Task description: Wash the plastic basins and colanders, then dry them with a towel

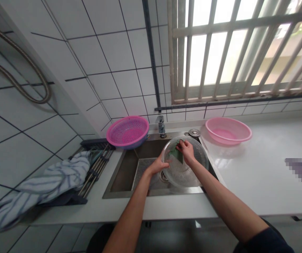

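A clear, ribbed plastic basin (193,175) is tilted over the right part of the steel sink (121,175). My left hand (158,165) grips its left rim, thumb on the inner side and the other fingers partly hidden behind the wall. Inside the basin, my right hand (187,150) is closed on a green cloth (176,155), which lies against the inner surface. Behind the sink stands a chrome faucet (161,126). Through and beside the basin's left edge, the drain (163,176) shows in the sink floor.
A pink colander (128,131) sits at the sink's back left corner. On the right counter (258,182) stands a pink basin (228,131), with a round metal strainer (194,132) near it. Left of the sink, a striped towel (61,174) lies over a metal rack (94,175).
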### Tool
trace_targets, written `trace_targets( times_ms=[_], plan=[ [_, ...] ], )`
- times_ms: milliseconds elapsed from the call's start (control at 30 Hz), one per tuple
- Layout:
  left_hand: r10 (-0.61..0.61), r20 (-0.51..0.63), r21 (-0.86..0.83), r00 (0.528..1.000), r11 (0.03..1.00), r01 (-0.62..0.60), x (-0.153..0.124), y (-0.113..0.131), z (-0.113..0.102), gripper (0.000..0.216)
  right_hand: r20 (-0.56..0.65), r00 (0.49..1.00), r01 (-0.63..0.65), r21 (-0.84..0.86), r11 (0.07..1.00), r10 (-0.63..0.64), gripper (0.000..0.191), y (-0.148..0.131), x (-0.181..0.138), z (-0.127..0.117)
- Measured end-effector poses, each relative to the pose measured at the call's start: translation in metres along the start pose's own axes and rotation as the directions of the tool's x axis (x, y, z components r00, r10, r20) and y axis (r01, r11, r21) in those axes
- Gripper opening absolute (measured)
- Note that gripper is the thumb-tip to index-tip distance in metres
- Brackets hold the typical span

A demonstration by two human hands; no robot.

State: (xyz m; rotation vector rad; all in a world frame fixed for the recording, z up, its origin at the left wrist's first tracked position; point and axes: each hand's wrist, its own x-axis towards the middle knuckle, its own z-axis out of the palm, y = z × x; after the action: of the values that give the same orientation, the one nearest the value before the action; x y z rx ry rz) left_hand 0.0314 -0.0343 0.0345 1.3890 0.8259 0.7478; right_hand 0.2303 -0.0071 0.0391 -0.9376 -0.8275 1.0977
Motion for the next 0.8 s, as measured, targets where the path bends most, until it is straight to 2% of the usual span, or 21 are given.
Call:
trace_targets(
  times_ms=[33,100,167,233,267,333,433,500,533,600,667,733,800],
  plan=[
    [-0.009,-0.002,0.002,1.000,1.000,0.009,0.000,-0.001,0.000,0.097,0.023,1.000,0.015,-0.038,0.999,-0.014,0.045,0.000,-0.001,0.001],
    [-0.013,-0.025,0.020,1.000,1.000,0.014,0.001,-0.004,-0.002,0.095,0.190,0.982,0.037,-0.130,0.991,-0.012,0.040,0.002,-0.009,0.006],
    [-0.004,-0.041,0.054,0.999,0.999,0.006,0.002,-0.005,-0.003,0.090,0.420,0.906,0.045,-0.195,0.980,0.042,0.035,0.005,-0.020,0.014],
    [0.011,-0.047,0.083,0.999,0.997,-0.007,0.003,-0.005,-0.004,0.087,0.560,0.824,0.044,-0.218,0.975,0.089,0.032,0.007,-0.029,0.020],
    [0.019,-0.048,0.091,0.999,0.996,-0.014,0.003,-0.005,-0.004,0.087,0.572,0.815,0.043,-0.218,0.975,0.093,0.032,0.006,-0.030,0.021],
    [0.031,-0.050,0.096,0.998,0.995,-0.026,0.003,-0.002,-0.004,0.088,0.492,0.869,0.045,-0.192,0.980,0.056,0.032,0.004,-0.026,0.019],
    [0.027,-0.030,0.067,0.999,0.997,-0.025,0.001,0.001,-0.001,0.093,0.174,0.984,0.047,-0.092,0.995,-0.030,0.036,-0.003,-0.010,0.008],
    [0.006,-0.011,0.023,1.000,1.000,-0.006,0.000,0.002,0.000,0.097,-0.022,0.997,0.066,-0.067,0.996,-0.068,0.039,-0.007,-0.001,0.001],
    [-0.005,-0.006,0.004,1.000,1.000,0.005,-0.001,0.001,0.001,0.098,-0.067,0.994,0.076,-0.086,0.993,-0.082,0.039,-0.008,0.001,-0.001],
    [-0.018,-0.006,-0.004,1.000,1.000,0.017,-0.001,-0.001,0.000,0.099,-0.023,0.994,0.097,-0.174,0.980,-0.103,0.038,-0.009,-0.002,0.000],
    [-0.006,-0.016,0.022,1.000,1.000,0.007,0.001,-0.003,-0.001,0.097,0.148,0.983,0.143,-0.279,0.949,-0.105,0.036,-0.008,-0.013,0.008],
    [0.018,-0.027,0.064,0.999,0.998,-0.016,0.003,-0.006,-0.003,0.092,0.322,0.941,0.222,-0.349,0.910,-0.106,0.033,-0.007,-0.026,0.019],
    [0.040,-0.035,0.115,0.999,0.993,-0.036,0.005,-0.006,-0.005,0.087,0.411,0.903,0.299,-0.389,0.872,-0.127,0.032,-0.008,-0.035,0.027]
  ],
)
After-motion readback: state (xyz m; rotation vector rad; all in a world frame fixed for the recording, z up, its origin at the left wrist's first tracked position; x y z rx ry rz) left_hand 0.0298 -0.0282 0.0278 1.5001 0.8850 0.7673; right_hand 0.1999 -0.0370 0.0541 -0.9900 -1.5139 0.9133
